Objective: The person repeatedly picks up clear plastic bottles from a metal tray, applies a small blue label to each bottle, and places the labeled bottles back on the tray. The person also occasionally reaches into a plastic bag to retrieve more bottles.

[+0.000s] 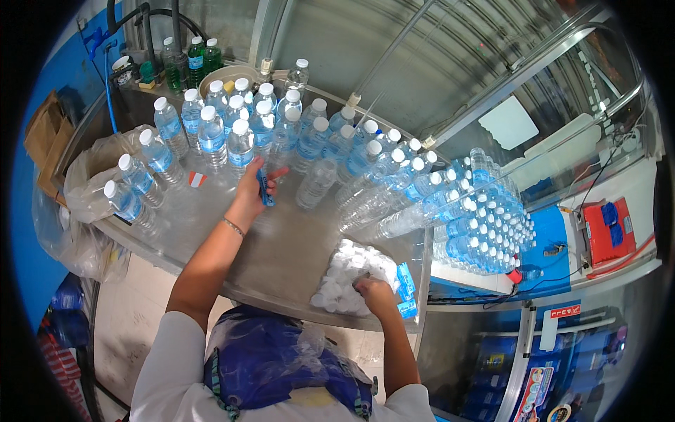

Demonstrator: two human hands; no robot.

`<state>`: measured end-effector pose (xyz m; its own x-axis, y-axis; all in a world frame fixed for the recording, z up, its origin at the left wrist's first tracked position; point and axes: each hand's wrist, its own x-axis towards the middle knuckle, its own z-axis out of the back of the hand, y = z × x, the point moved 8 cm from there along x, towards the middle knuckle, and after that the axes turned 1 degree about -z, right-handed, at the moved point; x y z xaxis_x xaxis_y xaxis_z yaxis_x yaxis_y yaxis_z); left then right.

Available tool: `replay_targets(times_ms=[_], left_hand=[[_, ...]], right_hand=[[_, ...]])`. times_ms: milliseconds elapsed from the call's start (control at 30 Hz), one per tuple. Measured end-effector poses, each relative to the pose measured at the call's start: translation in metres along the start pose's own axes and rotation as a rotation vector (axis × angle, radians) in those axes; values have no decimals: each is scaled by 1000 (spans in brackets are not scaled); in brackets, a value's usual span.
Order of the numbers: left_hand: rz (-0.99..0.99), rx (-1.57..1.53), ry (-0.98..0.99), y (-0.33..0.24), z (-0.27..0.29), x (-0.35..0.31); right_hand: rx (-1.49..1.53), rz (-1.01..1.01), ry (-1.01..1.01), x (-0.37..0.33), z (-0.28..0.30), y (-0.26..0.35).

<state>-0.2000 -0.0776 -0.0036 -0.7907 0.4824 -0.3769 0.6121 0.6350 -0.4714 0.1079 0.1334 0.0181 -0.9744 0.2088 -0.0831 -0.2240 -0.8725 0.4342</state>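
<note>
My left hand (pixel 252 188) reaches over the metal table in front of the bottles, closed around a narrow blue strip (pixel 265 188) with some fingers stretched out. The strip looks like a folded label, though its kind is unclear. Close beyond the hand stand clear plastic water bottles with white caps and blue labels, among them one bottle (pixel 240 145). My right hand (pixel 375 292) has its fingers curled down into a pile of white bottle caps (pixel 341 281); what its fingertips pinch is hidden. Blue printed strips (pixel 406 281) lie beside the pile.
Packed bottles (pixel 478 225) crowd a surface at the right. Green bottles (pixel 196 63) stand at the back left near a round tub (pixel 228 76). A clear plastic bag (pixel 105 176) hangs over the table's left edge. A red box (pixel 607 233) sits far right.
</note>
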Motion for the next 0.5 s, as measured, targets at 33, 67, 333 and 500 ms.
replay_targets(times_ms=[33, 67, 333, 500], left_hand=[[-23, -7, 20, 2, -1, -1], [-26, 4, 29, 5, -1, -1], [-213, 189, -27, 9, -5, -13], [-563, 1027, -54, 20, -23, -53]], right_hand=[[-34, -95, 91, -1, -6, -5], [17, -83, 86, -2, -3, -2], [83, -96, 196, -4, -14, 11], [-32, -77, 37, -4, -2, 9]])
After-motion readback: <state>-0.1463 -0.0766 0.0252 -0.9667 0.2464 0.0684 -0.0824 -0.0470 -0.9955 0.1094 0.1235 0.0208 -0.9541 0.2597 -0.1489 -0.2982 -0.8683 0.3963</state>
